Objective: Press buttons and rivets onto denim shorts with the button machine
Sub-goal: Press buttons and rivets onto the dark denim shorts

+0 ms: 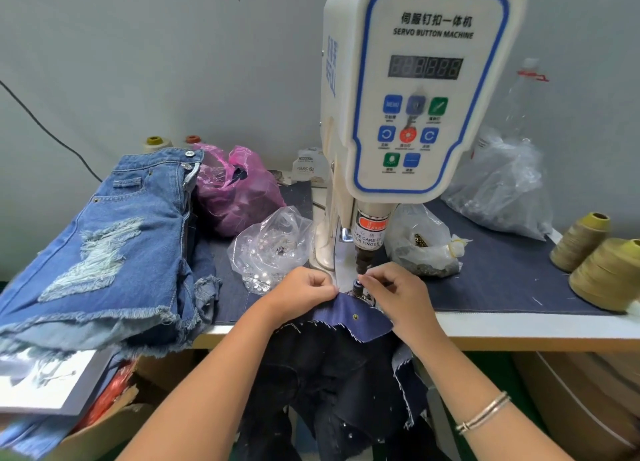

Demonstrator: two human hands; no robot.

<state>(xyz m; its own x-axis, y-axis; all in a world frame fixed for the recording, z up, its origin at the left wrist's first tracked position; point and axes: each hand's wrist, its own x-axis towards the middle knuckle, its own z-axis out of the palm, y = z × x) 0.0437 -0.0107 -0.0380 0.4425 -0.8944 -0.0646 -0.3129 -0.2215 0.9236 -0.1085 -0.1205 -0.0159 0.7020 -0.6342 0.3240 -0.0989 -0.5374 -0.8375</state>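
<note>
A white servo button machine stands at the table's middle, its dark punch pointing down at the die. Dark denim shorts hang over the table's front edge, their upper edge lying at the die, one brass rivet set in the cloth. My left hand pinches the cloth's edge just left of the die. My right hand pinches the cloth right of the die, fingertips close under the punch.
A stack of light blue ripped denim shorts lies at the left. A clear bag of silver buttons, a pink bag and a bag of brass parts surround the machine. Yellow thread cones stand at the right.
</note>
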